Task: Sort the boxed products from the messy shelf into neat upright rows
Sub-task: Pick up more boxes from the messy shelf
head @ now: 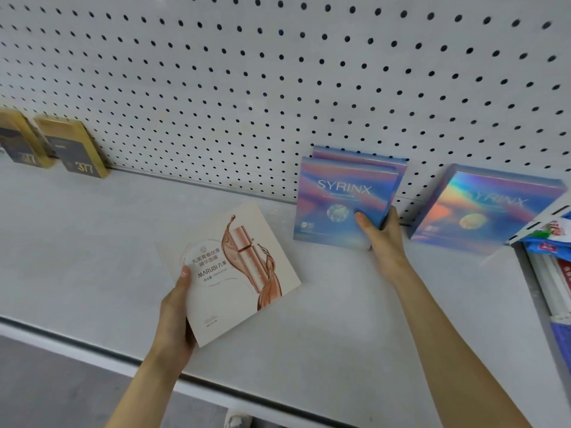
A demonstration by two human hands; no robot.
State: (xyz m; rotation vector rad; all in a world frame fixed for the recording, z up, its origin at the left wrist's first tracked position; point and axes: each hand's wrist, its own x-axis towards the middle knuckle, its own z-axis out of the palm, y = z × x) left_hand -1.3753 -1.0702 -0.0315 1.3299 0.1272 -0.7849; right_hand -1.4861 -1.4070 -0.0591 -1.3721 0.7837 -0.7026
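My left hand (176,313) grips a cream MARUBI box (234,267) by its lower left corner, holding it tilted just above the grey shelf (108,242). My right hand (381,233) grips the lower right corner of a blue iridescent SYRINX box (336,199), thumb on its front face. That box stands upright with a second SYRINX box (364,156) right behind it, against the pegboard. Another SYRINX box (482,208) leans against the pegboard further right.
Two gold and dark boxes (74,149) marked 377 stand upright at the far left by the white pegboard wall (278,72). A shelf divider (537,223) and colourful packets (553,242) lie at the right edge. The shelf's front lip (92,353) runs below my arms.
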